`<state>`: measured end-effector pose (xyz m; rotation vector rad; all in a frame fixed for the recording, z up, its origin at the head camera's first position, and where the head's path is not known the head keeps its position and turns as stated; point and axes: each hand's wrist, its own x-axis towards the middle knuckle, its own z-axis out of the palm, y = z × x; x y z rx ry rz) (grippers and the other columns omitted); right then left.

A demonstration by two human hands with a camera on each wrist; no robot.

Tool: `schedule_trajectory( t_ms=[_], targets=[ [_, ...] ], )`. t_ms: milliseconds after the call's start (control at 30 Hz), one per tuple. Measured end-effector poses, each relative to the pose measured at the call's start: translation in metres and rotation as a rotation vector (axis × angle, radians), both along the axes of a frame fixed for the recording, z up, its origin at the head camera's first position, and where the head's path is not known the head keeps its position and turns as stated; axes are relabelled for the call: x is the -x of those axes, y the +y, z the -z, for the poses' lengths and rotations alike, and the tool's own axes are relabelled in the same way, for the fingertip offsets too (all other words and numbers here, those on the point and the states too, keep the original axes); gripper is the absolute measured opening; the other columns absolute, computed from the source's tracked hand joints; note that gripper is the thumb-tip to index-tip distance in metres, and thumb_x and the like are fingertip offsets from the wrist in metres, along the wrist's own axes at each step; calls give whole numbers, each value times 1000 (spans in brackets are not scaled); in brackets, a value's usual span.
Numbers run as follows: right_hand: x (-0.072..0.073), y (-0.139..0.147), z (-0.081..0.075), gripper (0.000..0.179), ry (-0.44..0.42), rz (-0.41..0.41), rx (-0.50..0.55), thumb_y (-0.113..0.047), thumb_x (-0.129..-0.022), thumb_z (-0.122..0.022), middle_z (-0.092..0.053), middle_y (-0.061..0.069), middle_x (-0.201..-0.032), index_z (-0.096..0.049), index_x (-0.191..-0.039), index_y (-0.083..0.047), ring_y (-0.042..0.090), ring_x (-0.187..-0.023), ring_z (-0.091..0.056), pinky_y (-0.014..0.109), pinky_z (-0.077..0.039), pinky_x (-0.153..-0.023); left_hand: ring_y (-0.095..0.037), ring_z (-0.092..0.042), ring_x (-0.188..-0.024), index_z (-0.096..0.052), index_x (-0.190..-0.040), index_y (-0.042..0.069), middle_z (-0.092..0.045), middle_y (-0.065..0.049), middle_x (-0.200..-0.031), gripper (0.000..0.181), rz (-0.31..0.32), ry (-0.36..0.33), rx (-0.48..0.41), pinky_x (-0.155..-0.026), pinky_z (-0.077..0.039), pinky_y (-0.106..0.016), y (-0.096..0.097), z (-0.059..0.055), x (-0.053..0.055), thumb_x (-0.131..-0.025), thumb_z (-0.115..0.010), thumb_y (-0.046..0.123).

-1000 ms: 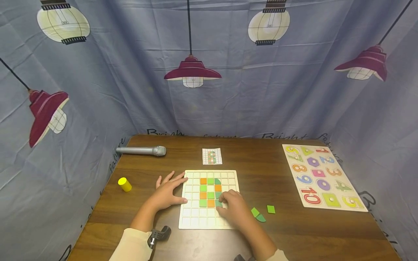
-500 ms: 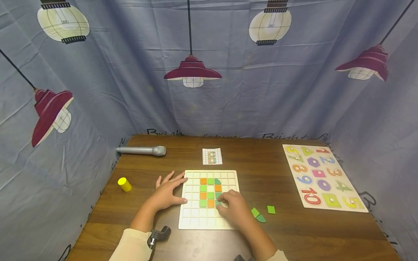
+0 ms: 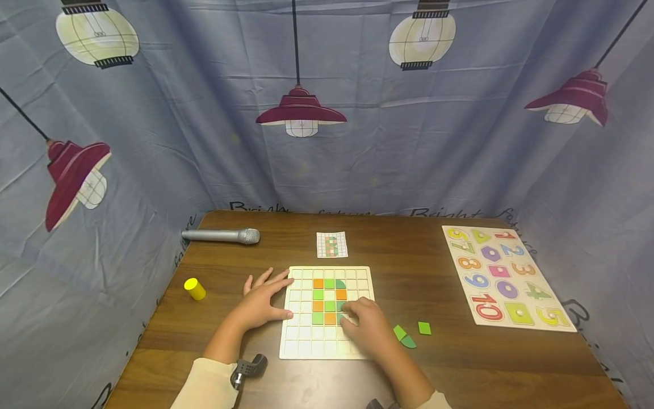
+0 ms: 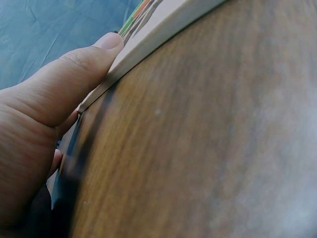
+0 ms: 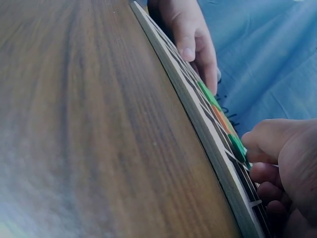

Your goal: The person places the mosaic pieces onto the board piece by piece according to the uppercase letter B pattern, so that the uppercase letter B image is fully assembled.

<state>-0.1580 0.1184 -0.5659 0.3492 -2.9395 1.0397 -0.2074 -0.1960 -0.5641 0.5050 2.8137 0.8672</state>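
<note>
A pale gridded board [image 3: 301, 345] lies flat on the wooden table, with orange, light green and dark green tiles set in its middle squares. My left hand [image 3: 261, 308] rests at the board's left edge, fingers spread, its thumb [image 4: 101, 52] over the rim. Over the lower right of the pattern, my right hand [image 3: 369, 326] has thumb and fingers bent close together at a dark green tile [image 5: 237, 146], pinching its edge. The fingers partly hide this tile from above. Another dark green tile [image 3: 340, 284], with a rounded corner, sits at the pattern's top right.
Beside my right forearm lie a light green tile [image 3: 399, 332], a rounded dark green tile [image 3: 408, 342] and a light green square [image 3: 424, 328]. Behind the board is a pattern card [image 3: 332, 245]. A microphone [image 3: 222, 236], yellow cylinder [image 3: 195, 288] and number puzzle [image 3: 506, 278] stand around.
The right fingers shift slightly at the dark green tile, with thumb and fingertips a little farther from the pattern. The left hand and the board stay in place.
</note>
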Motion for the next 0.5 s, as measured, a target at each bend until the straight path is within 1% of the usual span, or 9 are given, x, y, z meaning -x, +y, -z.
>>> schedule_trajectory(
  t_ms=[100, 167, 267, 333, 400, 500],
  targets=[
    [1, 1, 1, 23, 6, 5, 13, -29, -93, -77, -65, -16, -101, -78, -115, -23, 5, -98, -58, 34, -55, -87, -38, -16, -162, -52, -156, 30, -33, 7, -171, 89, 1, 8, -15, -119, 9, -75, 0, -1, -1, -78, -90, 49],
    [2, 2, 1, 22, 20, 13, 49, -28, -93, -77, -64, -17, -98, -78, -114, -23, 4, -95, -57, 32, -55, -85, -37, -16, -162, -52, -156, 29, -33, 8, -171, 89, 1, 5, -20, -119, 9, -75, 0, -2, -1, -78, -90, 49],
    [4, 9, -3, 19, 68, 29, 121, -22, -91, -79, -62, -18, -94, -78, -110, -23, 4, -91, -57, 29, -55, -81, -37, -15, -162, -51, -156, 29, -32, 9, -171, 88, 0, 2, -19, -119, 10, -74, 0, -2, -1, -79, -89, 49],
    [5, 16, -7, 17, 100, 42, 144, -18, -91, -79, -62, -17, -92, -78, -107, -21, 5, -87, -57, 28, -54, -78, -37, -15, -162, -51, -156, 30, -32, 9, -171, 89, -1, 2, -16, -119, 10, -74, -1, -2, -1, -79, -89, 49],
    [6, 27, -11, 15, 122, 63, 132, -16, -91, -79, -63, -15, -92, -78, -106, -20, 6, -85, -56, 26, -54, -75, -37, -15, -162, -51, -156, 30, -32, 10, -171, 89, 0, 2, -11, -119, 10, -74, -1, -1, 0, -79, -89, 50],
    [6, 48, -15, 16, 126, 88, 85, -15, -92, -78, -65, -11, -95, -78, -108, -16, 9, -85, -56, 26, -54, -74, -36, -14, -162, -50, -157, 31, -31, 11, -171, 89, 1, 0, -2, -120, 10, -73, -1, 1, 0, -78, -89, 51]
  ],
)
